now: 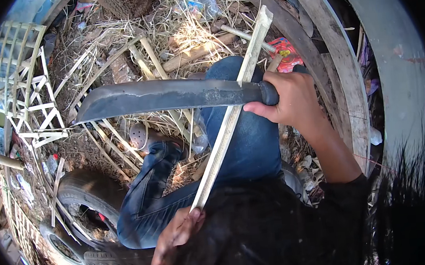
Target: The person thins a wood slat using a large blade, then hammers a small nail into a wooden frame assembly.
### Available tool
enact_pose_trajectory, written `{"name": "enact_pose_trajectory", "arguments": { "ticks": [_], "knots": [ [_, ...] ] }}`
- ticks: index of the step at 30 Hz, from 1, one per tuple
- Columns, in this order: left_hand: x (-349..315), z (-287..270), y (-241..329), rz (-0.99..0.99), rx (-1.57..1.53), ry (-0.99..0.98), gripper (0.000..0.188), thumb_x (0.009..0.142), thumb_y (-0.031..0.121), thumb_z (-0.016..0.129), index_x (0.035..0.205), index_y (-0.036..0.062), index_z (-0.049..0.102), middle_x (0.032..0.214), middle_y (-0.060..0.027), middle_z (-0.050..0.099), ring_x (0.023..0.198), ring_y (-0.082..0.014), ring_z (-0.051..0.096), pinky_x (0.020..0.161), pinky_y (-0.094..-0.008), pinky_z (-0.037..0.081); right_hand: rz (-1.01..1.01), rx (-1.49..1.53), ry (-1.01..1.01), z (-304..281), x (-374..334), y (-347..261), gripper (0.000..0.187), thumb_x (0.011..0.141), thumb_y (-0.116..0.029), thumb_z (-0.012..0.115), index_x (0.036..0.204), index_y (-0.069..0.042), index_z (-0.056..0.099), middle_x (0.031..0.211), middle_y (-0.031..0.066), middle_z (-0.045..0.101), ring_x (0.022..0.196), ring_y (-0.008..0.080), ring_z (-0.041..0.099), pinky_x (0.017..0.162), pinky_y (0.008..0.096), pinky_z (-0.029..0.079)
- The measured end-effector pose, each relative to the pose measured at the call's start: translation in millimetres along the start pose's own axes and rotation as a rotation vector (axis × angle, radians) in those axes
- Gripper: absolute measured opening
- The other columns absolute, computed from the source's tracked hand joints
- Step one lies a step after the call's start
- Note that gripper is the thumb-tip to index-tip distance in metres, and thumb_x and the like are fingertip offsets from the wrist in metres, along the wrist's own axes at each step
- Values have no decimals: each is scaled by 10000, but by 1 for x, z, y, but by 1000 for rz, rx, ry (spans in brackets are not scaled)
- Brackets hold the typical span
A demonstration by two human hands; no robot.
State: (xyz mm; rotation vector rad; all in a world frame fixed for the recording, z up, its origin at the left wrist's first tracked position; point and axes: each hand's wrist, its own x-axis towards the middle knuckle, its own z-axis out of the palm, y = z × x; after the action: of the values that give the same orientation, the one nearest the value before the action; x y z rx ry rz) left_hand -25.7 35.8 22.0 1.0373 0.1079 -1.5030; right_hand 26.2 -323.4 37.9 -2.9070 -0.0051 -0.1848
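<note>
Machete (160,96) spans the head view, dark and broad-bladed, tip to the left; the right hand (294,97) is closed around its handle (270,93), thumb extended along the near side. Split bamboo strip (223,141) runs slantwise beneath the blade, over the denim-covered knee (245,147); the left hand (182,228) has its fingers pinched on the strip's near end, close to the dark shirt (259,232); I cannot tell from this angle whether steel and bamboo touch.

Handling, machete: I judge it rigid and blade-heavy, the long overhang tending to pull the tip down; grip the handle only, fully wrapped; I read the paler band along the far edge as the bevel, yet I would treat both edges as sharp.

Handling, strip: I judge it light, stiff lengthwise and springy, liable to split along the grain; its sides may be keen or splintery and its outer skin slick; take hold at the near end, thumb over the flat face, well apart from the blade; avoid sliding the fingers along the sides.
</note>
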Motion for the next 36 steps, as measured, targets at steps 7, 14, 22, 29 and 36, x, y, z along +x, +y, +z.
{"name": "enact_pose_trajectory", "arguments": {
  "ticks": [7, 14, 22, 29, 36],
  "knots": [
    [-31, 1, -10, -18, 245, 125, 403, 1028, 359, 376, 816, 43, 508, 644, 5, 452, 593, -111, 416, 538, -287, 343, -3, -13, 24, 6, -1, -3, 645, 626, -684, 722, 656, -55, 581, 549, 87, 574, 503, 268, 603, 498, 358, 477],
    [-64, 1, -15, -69, 187, 194, 531, 969, 544, 416, 728, 75, 483, 595, 41, 369, 558, -89, 295, 503, -288, 231, 61, -5, -42, 5, -7, -7, 619, 631, -607, 758, 833, -33, 643, 655, 134, 609, 618, 348, 626, 568, 401, 487],
    [-117, -25, -44, -158, 87, 195, 537, 984, 485, 418, 659, 61, 468, 571, 18, 450, 509, -97, 389, 478, -289, 285, 79, -7, 128, 13, -14, -7, 664, 609, -666, 749, 792, -35, 648, 585, 88, 602, 539, 274, 617, 526, 356, 490],
    [-148, -14, -59, -77, 127, 300, 485, 1001, 432, 407, 723, 44, 493, 578, 22, 439, 511, -90, 374, 476, -284, 290, 52, 54, 163, 23, -19, -20, 656, 594, -662, 761, 795, -48, 645, 605, 105, 608, 545, 290, 614, 524, 362, 488],
    [-114, -1, -29, 73, 323, 302, 453, 1018, 391, 389, 751, 40, 492, 570, 24, 400, 529, -89, 353, 487, -284, 298, 192, 212, 50, 14, -11, -27, 644, 660, -595, 759, 830, 13, 633, 657, 160, 620, 609, 331, 640, 545, 392, 479]
  ]
}}
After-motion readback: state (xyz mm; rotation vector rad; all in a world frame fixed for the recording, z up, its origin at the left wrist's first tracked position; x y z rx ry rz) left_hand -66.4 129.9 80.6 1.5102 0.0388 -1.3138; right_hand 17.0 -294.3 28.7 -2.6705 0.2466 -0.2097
